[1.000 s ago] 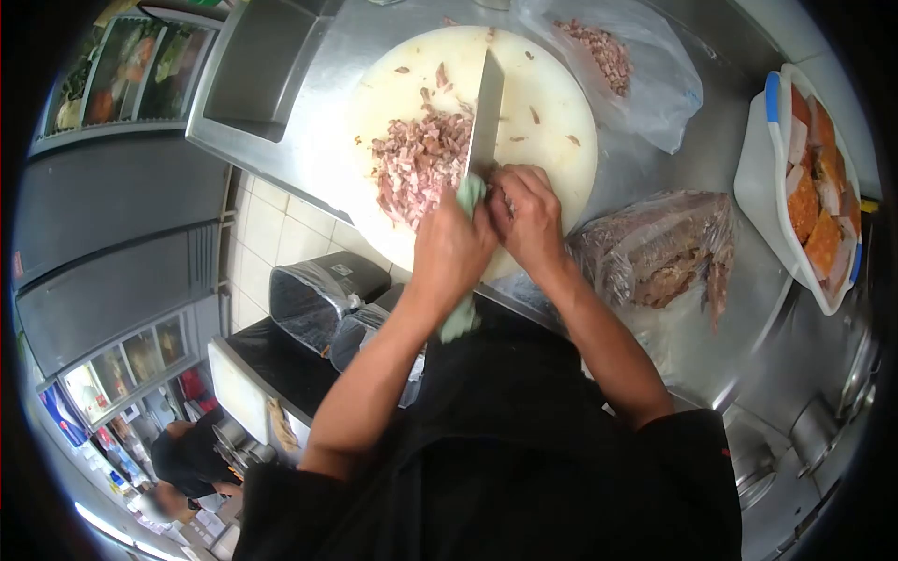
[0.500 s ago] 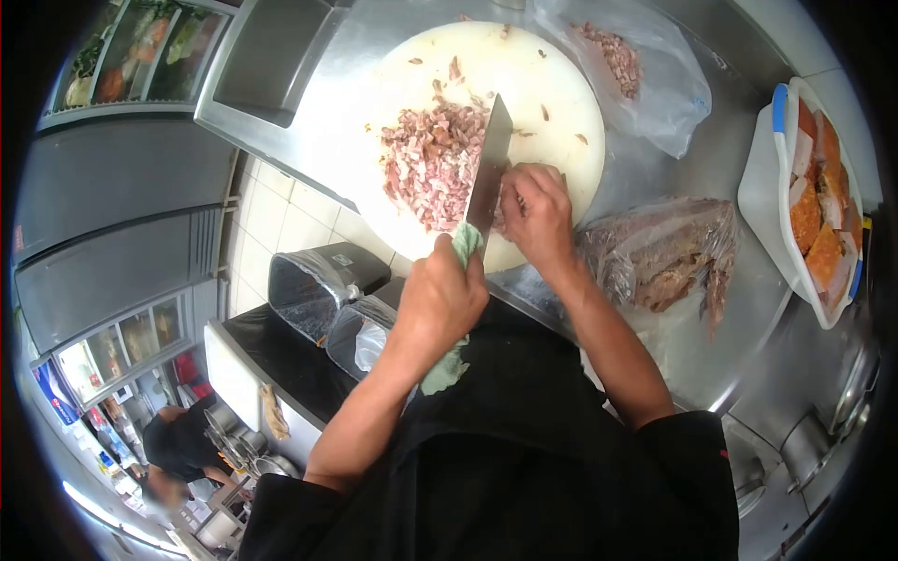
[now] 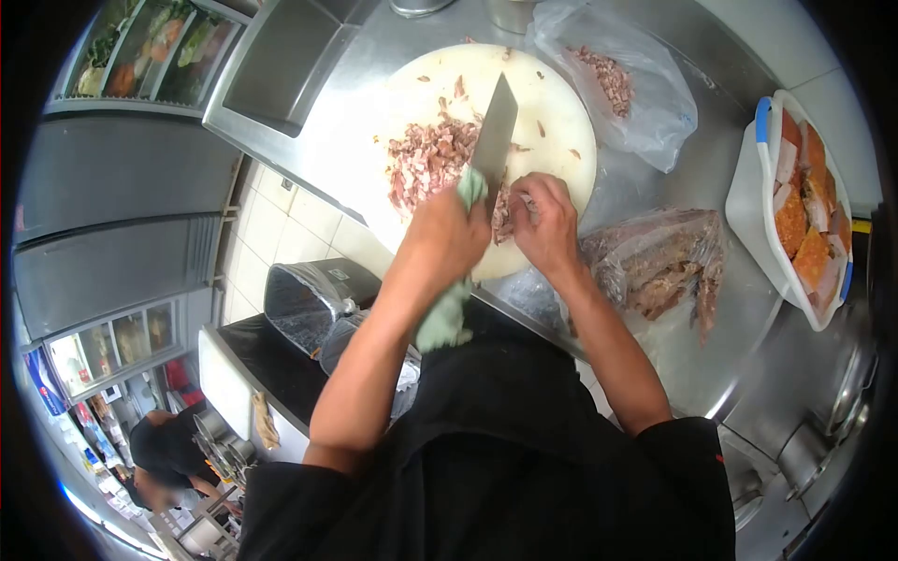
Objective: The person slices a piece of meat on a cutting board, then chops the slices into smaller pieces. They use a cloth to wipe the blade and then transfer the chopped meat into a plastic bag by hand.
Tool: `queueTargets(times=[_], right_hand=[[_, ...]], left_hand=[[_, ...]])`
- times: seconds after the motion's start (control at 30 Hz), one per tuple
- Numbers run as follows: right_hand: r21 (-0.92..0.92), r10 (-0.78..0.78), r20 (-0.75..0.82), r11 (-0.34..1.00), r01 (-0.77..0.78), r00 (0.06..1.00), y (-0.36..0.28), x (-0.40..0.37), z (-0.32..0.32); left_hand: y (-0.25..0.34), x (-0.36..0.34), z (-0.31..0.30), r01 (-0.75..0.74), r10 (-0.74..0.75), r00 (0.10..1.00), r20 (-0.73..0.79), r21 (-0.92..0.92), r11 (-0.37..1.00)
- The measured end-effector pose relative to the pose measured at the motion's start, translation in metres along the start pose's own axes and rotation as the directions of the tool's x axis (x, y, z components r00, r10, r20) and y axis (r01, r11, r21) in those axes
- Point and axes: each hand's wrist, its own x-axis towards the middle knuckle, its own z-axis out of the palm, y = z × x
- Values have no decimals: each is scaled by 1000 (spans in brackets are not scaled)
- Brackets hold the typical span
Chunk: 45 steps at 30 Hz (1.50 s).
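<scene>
**me:** While my left hand (image 3: 447, 234) is clamped round the handle of the cleaver (image 3: 494, 131), with a green cloth (image 3: 441, 318) bunched in the same grip and hanging below my wrist, my right hand (image 3: 547, 224) sits just beside it. Its fingers are curled down onto the near end of the chopped meat (image 3: 426, 159), holding it against the blade. The blade points away from me, out past my left knuckles.

**reply:** ok, and where's the rest of the pile?

**me:** Just ahead of my left hand, on the left side of the blade, on the round white board (image 3: 561, 103). A few stray bits lie further out on the board.

**reply:** what else is around?

**me:** Ahead of my right hand, off the board's far edge, there's a clear bag (image 3: 655, 103) with more dice in it. Right next to my right wrist a second plastic bag (image 3: 659, 257) of bigger brown pieces lies on the steel counter (image 3: 711, 355). Well out to the right is a white tub (image 3: 744, 206) of orange-and-white chunks.

**reply:** edge down on the board?

**me:** Can't tell, my hand hides the heel.
</scene>
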Motion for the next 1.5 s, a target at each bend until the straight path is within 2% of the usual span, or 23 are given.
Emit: queueTargets(times=[0.07, 0.1, 0.17, 0.2, 0.27, 0.37, 0.43, 0.5, 0.57, 0.63, 0.7, 0.77, 0.83, 0.93, 0.97, 1.07, 1.13, 1.23, 1.3, 1.33, 1.43, 1.47, 1.5], right_hand=[[-30, -38, 60, 999, 39, 997, 4, -5, -1], [-33, -21, 59, 999, 23, 998, 4, -7, -1], [1, -47, 92, 999, 47, 995, 5, -5, 1], [-1, -37, 95, 999, 37, 995, 6, -6, 2], [22, -40, 122, 999, 38, 992, 6, -7, 4], [-7, -48, 165, 999, 50, 985, 4, -6, -1], [-1, -70, 176, 997, 71, 982, 9, -8, -4], [7, -78, 187, 997, 78, 979, 7, -3, -9], [-7, -98, 60, 995, 99, 993, -2, 3, -17], [10, -61, 103, 998, 60, 993, 6, -2, -18], [18, -23, 139, 1000, 21, 990, 13, -3, -19], [58, -58, 159, 997, 50, 986, 15, -2, -17], [46, -54, 190, 998, 46, 980, 16, 1, -18], [23, -84, 219, 996, 81, 972, 17, 2, -18], [5, -105, 221, 994, 107, 970, 18, 4, -18], [-12, -139, 247, 989, 146, 959, 20, 4, -22], [12, -120, 230, 993, 121, 966, 18, 6, -25], [59, -117, 197, 993, 107, 973, 19, 6, -22], [75, -134, 175, 990, 123, 975, 20, 4, -21], [91, -137, 187, 988, 122, 973, 20, 4, -21], [90, -140, 215, 988, 124, 966, 23, 6, -23], [80, -153, 230, 987, 138, 961, 22, 6, -22], [87, -162, 234, 986, 146, 959, 23, 4, -22]], left_hand=[[-10, -32, 14, -26, 32, 995, -93, 67, 997], [-14, -43, 22, 47, -46, 995, -92, 15, 999], [-23, -48, 41, -42, 37, 988, -149, -31, 999], [-26, -40, 50, -37, 33, 990, -140, -32, 999], [-28, -10, 61, -179, 165, 941, -296, -20, 984], [-17, 46, 54, -154, 131, 926, -353, -36, 987], [-9, 63, 46, -205, 201, 933, -298, 18, 979], [-3, 56, 35, -167, 163, 934, -318, 14, 986], [2, 32, 16, -32, 28, 992, -120, -32, 999], [3, -3, 12, 58, -58, 997, -55, 3, 998], [-10, -30, 27, 3, -5, 995, -100, -22, 1000], [-11, -37, 45, 31, -35, 993, -113, -41, 999], [-18, -31, 67, 10, -12, 974, -226, -10, 1000], [-8, 16, 66, -161, 140, 924, -354, -29, 987], [-6, 36, 61, -161, 140, 920, -366, -27, 987], [2, 60, 49, -204, 198, 912, -359, 21, 979], [7, 58, 33, -65, 59, 971, -231, -19, 998], [8, 6, 28, -113, 116, 979, -169, 25, 993], [4, -27, 45, -112, 88, 969, -232, -94, 989], [1, -34, 55, -89, 67, 967, -246, -78, 993], [-9, -10, 74, -83, 71, 946, -316, -24, 996], [-11, 7, 76, -146, 127, 925, -358, -26, 989], [-2, 23, 71, -108, 89, 935, -344, -34, 994]])
